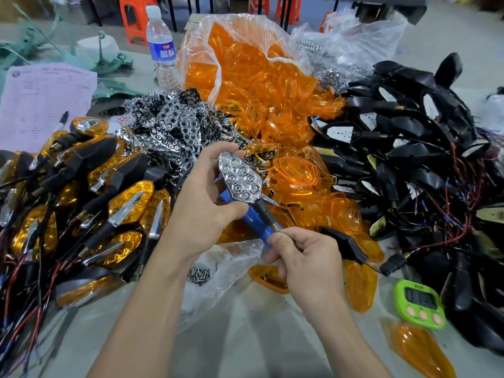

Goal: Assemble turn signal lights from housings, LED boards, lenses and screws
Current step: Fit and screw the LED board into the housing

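Holding a half-built light (243,184) above the bench (245,339), the left hand (201,205) grips it, fingers curled round, while the right hand (305,260) pinches its threaded stem (270,221). Its chrome reflector (236,169) looks seated; lens and screws likely remain. Finished lights (81,200) pile left, amber lenses (272,91) behind.

Tabletop (245,336), contents by position:
- assembled lights (81,200) heaped at left
- housings (422,159) heaped at right
- reflector pile (169,124) at centre
- lens bag (245,64) behind
- water bottle (161,45) just left of the bag
- paper sheet (46,99) at far left rear
- screw bag (212,274) at front centre
- timer (418,304) at front right
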`<state>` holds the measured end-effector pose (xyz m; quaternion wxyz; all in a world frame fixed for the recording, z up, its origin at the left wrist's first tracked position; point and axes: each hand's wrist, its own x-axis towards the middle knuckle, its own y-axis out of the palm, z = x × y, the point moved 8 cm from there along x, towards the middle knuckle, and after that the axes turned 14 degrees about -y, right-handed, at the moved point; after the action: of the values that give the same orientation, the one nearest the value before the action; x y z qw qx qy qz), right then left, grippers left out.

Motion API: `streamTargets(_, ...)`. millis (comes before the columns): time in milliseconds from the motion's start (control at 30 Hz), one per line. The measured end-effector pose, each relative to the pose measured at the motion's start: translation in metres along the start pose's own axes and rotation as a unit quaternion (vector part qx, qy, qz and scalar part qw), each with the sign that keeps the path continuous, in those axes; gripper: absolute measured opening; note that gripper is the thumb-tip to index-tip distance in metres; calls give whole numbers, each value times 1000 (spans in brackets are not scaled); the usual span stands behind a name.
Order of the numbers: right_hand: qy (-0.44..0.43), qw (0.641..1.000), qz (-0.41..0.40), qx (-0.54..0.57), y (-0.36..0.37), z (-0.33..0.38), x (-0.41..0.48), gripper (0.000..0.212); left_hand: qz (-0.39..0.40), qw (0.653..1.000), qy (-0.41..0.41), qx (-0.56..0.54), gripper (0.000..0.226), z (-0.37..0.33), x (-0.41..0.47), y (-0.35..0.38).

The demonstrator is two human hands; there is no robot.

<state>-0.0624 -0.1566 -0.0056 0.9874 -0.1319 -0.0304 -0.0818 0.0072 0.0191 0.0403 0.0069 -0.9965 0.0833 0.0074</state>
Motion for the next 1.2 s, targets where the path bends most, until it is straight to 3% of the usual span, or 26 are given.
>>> streamTargets(433, -76, 984, -64, -150, -17, 17, -2, 34, -11, 999, -13, -43, 75, 8, -2, -12)
streamTargets(1200, -125, 988, -35, -85, -7, 25, -11, 37, 20, 1000, -12, 14, 63, -12, -5, -6)
